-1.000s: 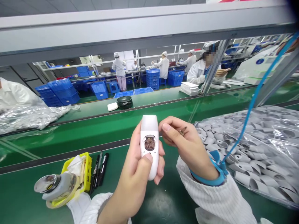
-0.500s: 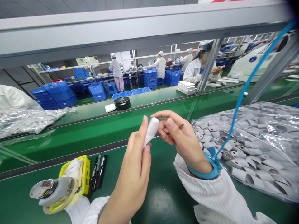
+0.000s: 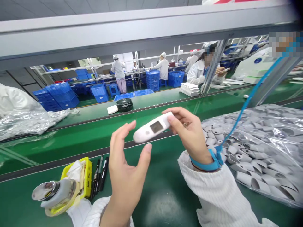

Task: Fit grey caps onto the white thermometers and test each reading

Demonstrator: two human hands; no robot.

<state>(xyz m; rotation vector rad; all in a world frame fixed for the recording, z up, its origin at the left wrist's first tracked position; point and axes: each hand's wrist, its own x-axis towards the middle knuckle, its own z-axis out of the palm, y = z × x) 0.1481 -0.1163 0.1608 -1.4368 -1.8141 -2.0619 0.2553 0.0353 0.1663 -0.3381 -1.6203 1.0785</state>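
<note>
My right hand [image 3: 189, 134] is closed on one end of a white handheld device [image 3: 151, 130] with a small dark window, held level above the green belt. My left hand [image 3: 125, 173] is open just below the device's free end, fingers apart and not touching it. A blue wrist strap [image 3: 208, 164] with a blue coiled cord [image 3: 248, 101] is on my right wrist.
A clear bag of several grey plastic caps [image 3: 255, 151] lies at the right. A yellow tray [image 3: 87, 171], black pens [image 3: 100, 175] and a tape dispenser [image 3: 55, 195] sit at the lower left. A black fan [image 3: 124, 104] rests on the far belt. Other workers stand beyond.
The device passed from my left hand to my right and turned over, its window side now up. My left hand let go and opened.
</note>
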